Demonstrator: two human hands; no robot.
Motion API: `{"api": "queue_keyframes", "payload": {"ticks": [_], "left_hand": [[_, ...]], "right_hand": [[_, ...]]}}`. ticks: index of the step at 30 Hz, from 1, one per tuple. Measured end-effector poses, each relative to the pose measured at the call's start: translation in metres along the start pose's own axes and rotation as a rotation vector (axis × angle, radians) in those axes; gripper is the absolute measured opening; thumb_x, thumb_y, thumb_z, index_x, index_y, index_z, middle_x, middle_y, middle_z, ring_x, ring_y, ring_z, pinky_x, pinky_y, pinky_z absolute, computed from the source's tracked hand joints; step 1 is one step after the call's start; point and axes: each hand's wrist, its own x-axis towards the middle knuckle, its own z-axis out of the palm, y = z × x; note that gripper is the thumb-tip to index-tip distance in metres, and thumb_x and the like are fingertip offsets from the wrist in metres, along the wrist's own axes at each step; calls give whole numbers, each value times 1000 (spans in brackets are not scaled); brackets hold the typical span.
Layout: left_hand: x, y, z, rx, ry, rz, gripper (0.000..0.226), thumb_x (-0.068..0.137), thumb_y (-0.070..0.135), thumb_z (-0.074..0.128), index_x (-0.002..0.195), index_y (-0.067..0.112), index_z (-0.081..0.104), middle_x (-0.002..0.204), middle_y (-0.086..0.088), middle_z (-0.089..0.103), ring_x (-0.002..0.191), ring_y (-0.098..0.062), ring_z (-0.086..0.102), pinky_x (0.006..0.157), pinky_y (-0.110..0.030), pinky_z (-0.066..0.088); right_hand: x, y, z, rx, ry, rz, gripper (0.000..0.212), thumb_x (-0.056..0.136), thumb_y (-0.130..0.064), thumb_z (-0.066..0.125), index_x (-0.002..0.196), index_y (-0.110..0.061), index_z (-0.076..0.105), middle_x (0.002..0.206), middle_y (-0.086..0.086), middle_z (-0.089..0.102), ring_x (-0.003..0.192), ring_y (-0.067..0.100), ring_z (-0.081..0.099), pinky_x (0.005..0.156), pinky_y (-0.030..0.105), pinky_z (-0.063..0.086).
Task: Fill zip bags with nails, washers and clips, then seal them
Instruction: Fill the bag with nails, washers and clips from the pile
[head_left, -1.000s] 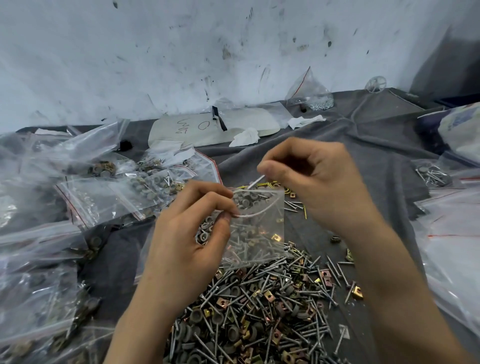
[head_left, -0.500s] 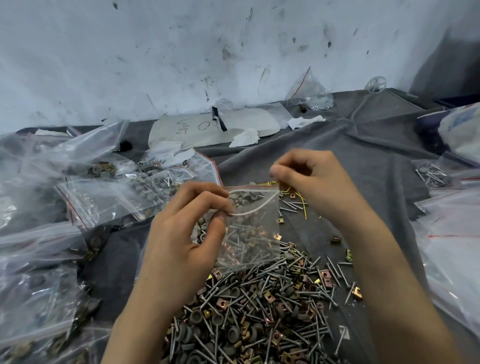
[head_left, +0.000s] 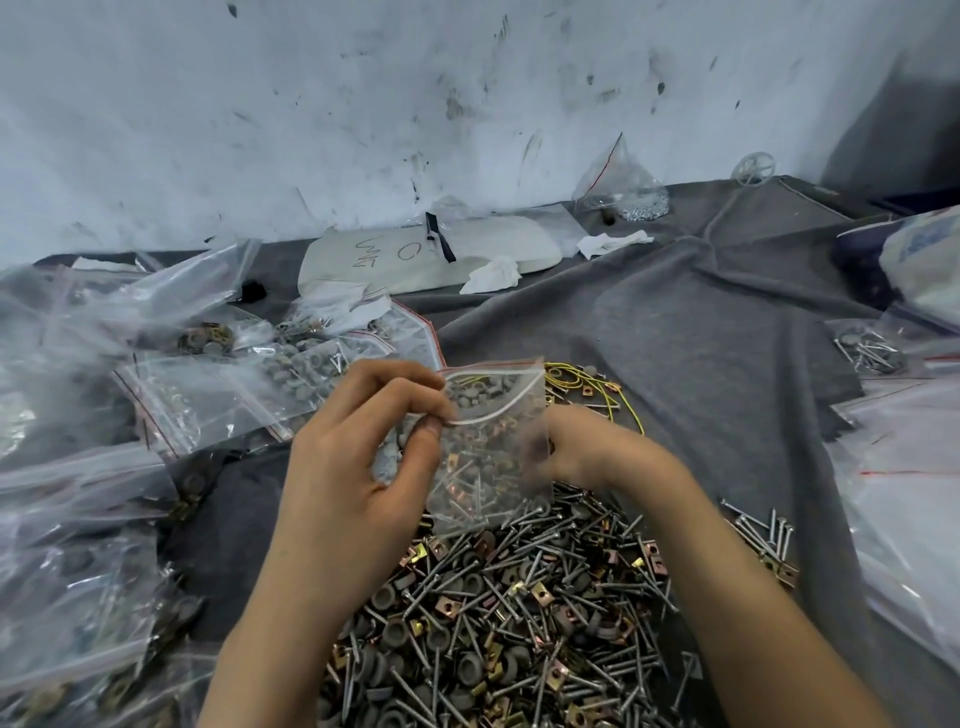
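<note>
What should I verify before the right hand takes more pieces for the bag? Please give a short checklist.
1. Mouth of the zip bag open: ok, its lips stand apart.
2. Grip of the left hand: ok, thumb and fingers pinch the near lip.
3. Whether the right hand is empty: cannot tell, it is blurred.
4. Supply: ok, the pile of nails, washers and clips lies just below the bag.
5. Bag full enough to seal: cannot tell, the pile shows through the plastic.
</note>
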Motion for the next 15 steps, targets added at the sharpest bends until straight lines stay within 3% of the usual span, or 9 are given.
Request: {"api": "queue_keyframes", "payload": {"ticks": [4, 8, 15], "left_hand": [[0, -2, 0, 24, -17, -27, 15, 88, 24, 53, 86, 19, 66, 107, 13, 61, 105, -6, 61, 87, -32, 51], [0, -7, 1, 99, -5, -76, 15, 91, 9, 59, 91, 20, 68, 110, 17, 62, 105, 2, 59, 91, -30, 52], [0, -15, -3, 123, 6, -200, 12, 89, 10, 60, 93, 19, 68, 111, 12, 62, 108, -11, 61, 95, -44, 51]], "right_hand": [[0, 1, -1, -26, -29, 0, 13, 75, -20, 78, 75, -19, 66, 79, -4, 57, 82, 21, 58, 74, 31, 49], [0, -2, 2, -47, -8, 9, 17, 76, -24, 79, 86, -21, 65, 77, -9, 52, 73, 12, 52, 61, 23, 39], [1, -6, 4, -91, -15, 27, 18, 80, -11, 70, 96, -17, 64, 91, 2, 57, 90, 23, 59, 71, 27, 45]]}}
